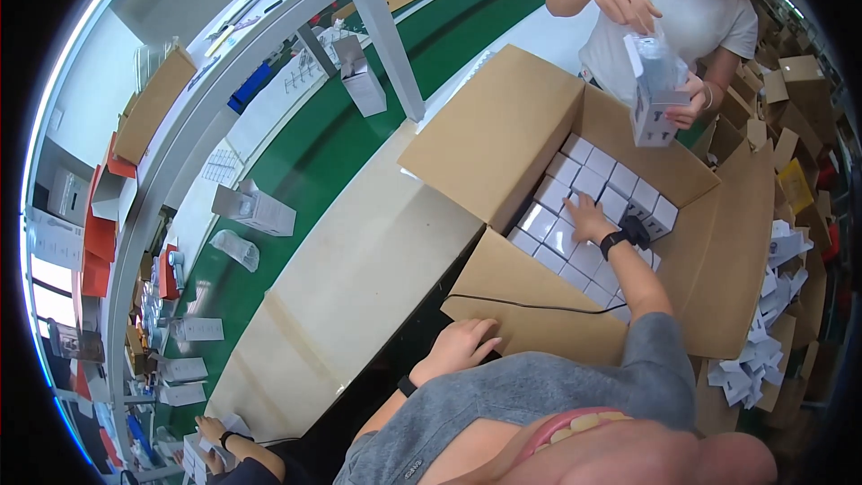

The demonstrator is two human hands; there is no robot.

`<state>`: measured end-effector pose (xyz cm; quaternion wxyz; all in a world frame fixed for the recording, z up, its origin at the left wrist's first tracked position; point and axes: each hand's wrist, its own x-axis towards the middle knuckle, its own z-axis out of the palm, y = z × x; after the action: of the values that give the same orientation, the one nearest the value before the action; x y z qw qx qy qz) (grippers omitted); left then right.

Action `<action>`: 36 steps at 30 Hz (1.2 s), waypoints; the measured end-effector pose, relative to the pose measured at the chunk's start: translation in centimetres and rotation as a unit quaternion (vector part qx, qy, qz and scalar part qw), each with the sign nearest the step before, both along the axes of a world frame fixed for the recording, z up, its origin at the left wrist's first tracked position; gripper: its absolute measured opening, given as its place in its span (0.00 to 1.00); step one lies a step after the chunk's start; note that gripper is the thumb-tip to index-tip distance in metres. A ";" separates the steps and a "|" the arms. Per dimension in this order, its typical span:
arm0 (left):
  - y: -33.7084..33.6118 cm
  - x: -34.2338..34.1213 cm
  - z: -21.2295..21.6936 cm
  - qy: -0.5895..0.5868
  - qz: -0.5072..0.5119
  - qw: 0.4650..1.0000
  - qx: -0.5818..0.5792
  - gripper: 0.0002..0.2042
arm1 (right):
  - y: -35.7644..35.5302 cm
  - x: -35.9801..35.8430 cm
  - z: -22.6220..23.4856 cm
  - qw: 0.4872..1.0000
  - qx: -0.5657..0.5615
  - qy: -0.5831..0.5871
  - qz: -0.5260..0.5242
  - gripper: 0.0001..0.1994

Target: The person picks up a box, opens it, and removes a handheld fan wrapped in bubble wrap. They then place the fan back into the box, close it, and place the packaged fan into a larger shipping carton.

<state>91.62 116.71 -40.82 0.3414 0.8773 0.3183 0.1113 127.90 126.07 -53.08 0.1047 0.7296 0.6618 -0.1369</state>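
A large open cardboard carton (620, 328) stands before me, packed with rows of small white boxes (563, 168). Inside it, my right hand (588, 218) lies on the box tops with its fingers spread and nothing held. One white box (663, 217) near my right wrist sits higher than those around it, with printing on its side. My left hand (460, 346) rests at the edge of the carton's near flap, fingers stretched out and holding nothing. A thin black cable (530, 307) crosses that flap toward my right arm.
Across the carton a co-worker holds an open white box (655, 112) with a plastic-wrapped item. A green conveyor belt (332, 157) carries open white boxes (268, 213) and a clear bag (236, 250). Another person's hands are at lower left. Cardboard and paper scraps (750, 364) lie right.
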 end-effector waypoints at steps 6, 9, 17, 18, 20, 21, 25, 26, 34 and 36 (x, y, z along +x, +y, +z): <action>-0.4 -1.2 -0.7 0.031 0.026 0.999 -0.002 0.16 | 0.3 -1.2 1.7 0.991 -0.002 -0.061 0.122 0.38; -0.4 -1.7 -1.2 0.034 0.029 0.999 -0.011 0.16 | -0.1 -0.4 1.0 0.989 -0.027 -0.050 0.137 0.37; 0.4 -1.1 -2.2 0.092 0.019 0.995 -0.021 0.17 | 1.7 2.5 -1.6 0.986 0.049 0.150 0.059 0.33; 0.7 -0.9 -2.3 0.083 0.026 0.996 -0.022 0.17 | 1.3 3.1 -2.9 0.982 0.082 0.151 0.074 0.32; 1.0 -0.6 -2.3 0.064 0.038 0.997 -0.024 0.17 | 0.4 3.8 -4.5 0.971 0.149 0.154 0.104 0.28; 1.2 -0.5 -2.3 0.068 0.036 0.997 -0.025 0.17 | 0.0 3.6 -5.0 0.971 0.149 0.157 0.101 0.28; 1.5 -0.3 -3.0 0.052 0.042 0.997 -0.032 0.16 | -1.4 2.3 -5.3 0.953 0.269 0.103 0.096 0.25; 1.6 -0.2 -3.1 0.049 0.041 0.997 -0.033 0.16 | -0.8 2.3 -5.0 0.955 0.259 0.109 0.095 0.25; 3.7 1.2 -2.5 0.153 -0.033 0.985 -0.074 0.16 | 0.1 1.8 -3.7 0.981 0.171 0.084 0.037 0.28; 4.2 1.1 -2.0 0.188 -0.059 0.977 -0.086 0.16 | 0.2 1.8 -3.4 0.986 0.143 0.080 0.020 0.29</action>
<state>92.68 120.93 -42.80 0.3557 0.8669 0.3333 -0.1040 129.74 126.25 -56.46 -0.0512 0.7102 0.6953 -0.0973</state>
